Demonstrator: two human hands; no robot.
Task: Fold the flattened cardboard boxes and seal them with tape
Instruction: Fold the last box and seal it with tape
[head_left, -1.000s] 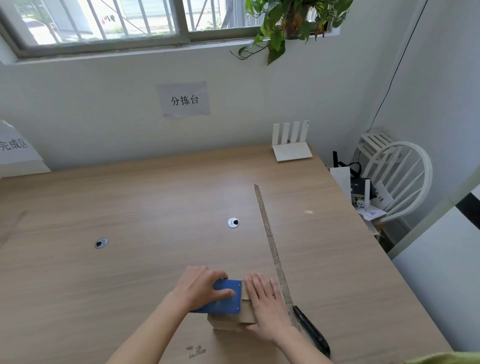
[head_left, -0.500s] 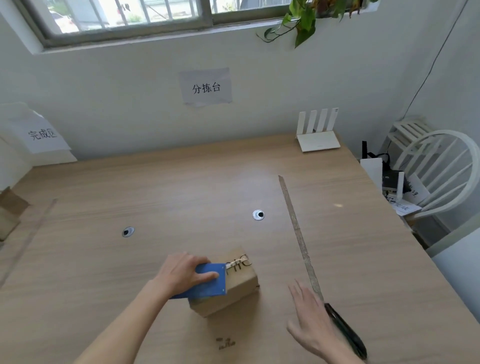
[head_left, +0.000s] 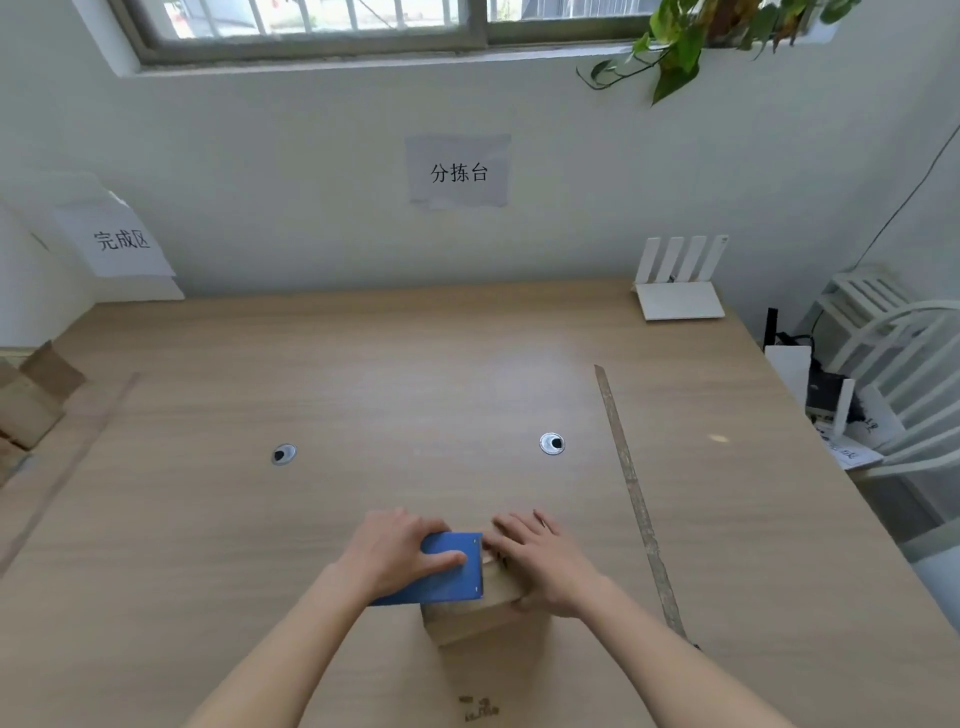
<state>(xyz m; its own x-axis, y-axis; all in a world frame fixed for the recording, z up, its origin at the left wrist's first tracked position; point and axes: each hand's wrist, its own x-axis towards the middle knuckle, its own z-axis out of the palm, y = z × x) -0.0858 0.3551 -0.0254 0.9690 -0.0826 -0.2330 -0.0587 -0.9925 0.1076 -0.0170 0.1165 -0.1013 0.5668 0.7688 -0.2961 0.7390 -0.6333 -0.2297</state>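
A small folded cardboard box (head_left: 470, 618) stands on the wooden table (head_left: 415, 364) near its front edge. My left hand (head_left: 395, 553) grips a blue tape dispenser (head_left: 449, 569) that lies across the box's top from the left. My right hand (head_left: 543, 558) rests on the right part of the box top, fingers fairly straight and pointing left toward the dispenser, thumb down the box's near side. Much of the box top is hidden under the two hands and the dispenser.
A long strip of tape (head_left: 636, 499) runs along the table to the right. More cardboard boxes (head_left: 31, 400) sit at the left edge. A white router (head_left: 678, 283) stands at the back right. A white chair (head_left: 904, 374) is beside the table.
My right hand has come back from the table by the strip and now rests on the box top. My left hand keeps the dispenser on the box. The view has tilted.
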